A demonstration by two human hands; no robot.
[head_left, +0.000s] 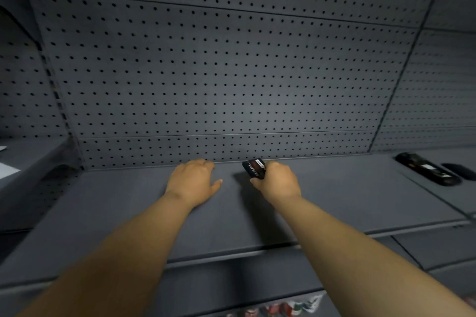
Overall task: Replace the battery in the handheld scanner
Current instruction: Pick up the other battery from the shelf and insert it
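Note:
My right hand (pixel 277 180) grips a small black battery (pixel 254 168) with a red and white label, held just above the grey shelf (pixel 128 208) near the pegboard wall. My left hand (pixel 193 180) rests palm down on the shelf to the left of it, fingers curled loosely, holding nothing. The black handheld scanner (pixel 427 169) lies face down at the far right of the shelf, its back open. A separate black cover (pixel 459 171) lies just to the right of it.
A grey pegboard wall (pixel 219 72) rises behind the shelf. A second shelf (pixel 23 159) with white paper on it stands at the left. Below the front edge, lower shelves hold several blurred coloured items (pixel 280 307).

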